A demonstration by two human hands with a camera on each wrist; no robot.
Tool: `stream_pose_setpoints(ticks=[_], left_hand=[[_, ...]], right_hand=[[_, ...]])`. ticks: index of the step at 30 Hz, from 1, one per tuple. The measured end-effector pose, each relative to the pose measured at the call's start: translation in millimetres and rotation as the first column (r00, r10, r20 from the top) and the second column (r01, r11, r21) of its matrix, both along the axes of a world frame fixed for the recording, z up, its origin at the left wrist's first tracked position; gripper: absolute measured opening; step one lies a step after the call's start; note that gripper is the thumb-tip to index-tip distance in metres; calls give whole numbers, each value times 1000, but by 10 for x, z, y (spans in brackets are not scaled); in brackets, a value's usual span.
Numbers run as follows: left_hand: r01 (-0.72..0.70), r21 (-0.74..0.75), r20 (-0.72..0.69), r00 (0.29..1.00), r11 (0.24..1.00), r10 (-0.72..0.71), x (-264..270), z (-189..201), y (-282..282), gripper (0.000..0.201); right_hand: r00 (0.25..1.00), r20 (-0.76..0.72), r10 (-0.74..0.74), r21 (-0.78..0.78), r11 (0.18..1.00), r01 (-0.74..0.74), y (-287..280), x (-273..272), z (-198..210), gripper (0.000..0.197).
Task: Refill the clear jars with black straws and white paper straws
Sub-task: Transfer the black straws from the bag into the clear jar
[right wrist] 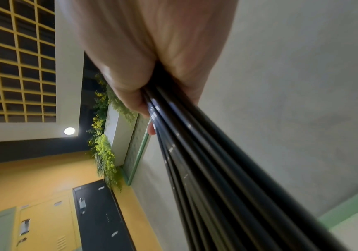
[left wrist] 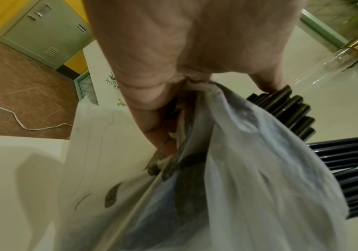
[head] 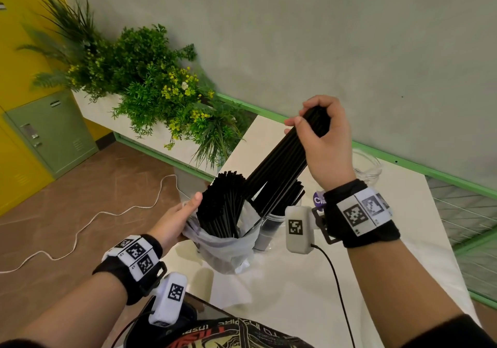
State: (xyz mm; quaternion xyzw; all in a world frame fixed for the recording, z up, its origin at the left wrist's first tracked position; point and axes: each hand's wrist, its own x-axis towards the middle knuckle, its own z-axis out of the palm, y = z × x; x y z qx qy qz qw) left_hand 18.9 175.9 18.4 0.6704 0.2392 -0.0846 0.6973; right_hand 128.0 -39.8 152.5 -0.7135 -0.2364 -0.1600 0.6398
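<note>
Right hand (head: 326, 143) raised, fist gripping black straws (head: 285, 159).

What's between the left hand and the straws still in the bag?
Mostly the thin plastic bag: the left hand holds its bunched rim, though one fingertip touches the black straws. The left wrist view shows this.

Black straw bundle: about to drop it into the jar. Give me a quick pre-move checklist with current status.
1. Right hand grips the bundle of black straws near its top: ok.
2. Bundle's lower ends at the mouth of the clear jar: ok.
3. Bundle upright: not ok, it leans.
4. Left hand holds the plastic bag of spare straws: ok.
5. Room left inside the jar: cannot tell.
6. Second jar behind the right hand is clear of the bundle: ok.
</note>
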Motion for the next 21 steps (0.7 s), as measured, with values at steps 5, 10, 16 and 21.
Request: stream_pose_setpoints(ticks=[5, 10, 16, 21], left_hand=[[6, -9, -4, 1000, 1000, -6, 6, -107, 80, 97], [20, -19, 1, 1000, 1000, -20, 24, -133, 81, 92], [29, -35, 11, 1000, 999, -29, 39, -81, 49, 81], [17, -64, -4, 1000, 998, -17, 38, -212, 131, 87]], right_hand=[[990, 67, -122, 105, 988, 115, -235, 115, 140, 28], [941, 145, -305, 31, 952, 304, -355, 198, -93, 35], [897, 228, -378, -81, 911, 404, -256, 171, -544, 25], [904, 247, -348, -176, 902, 395, -134, 139, -890, 16]])
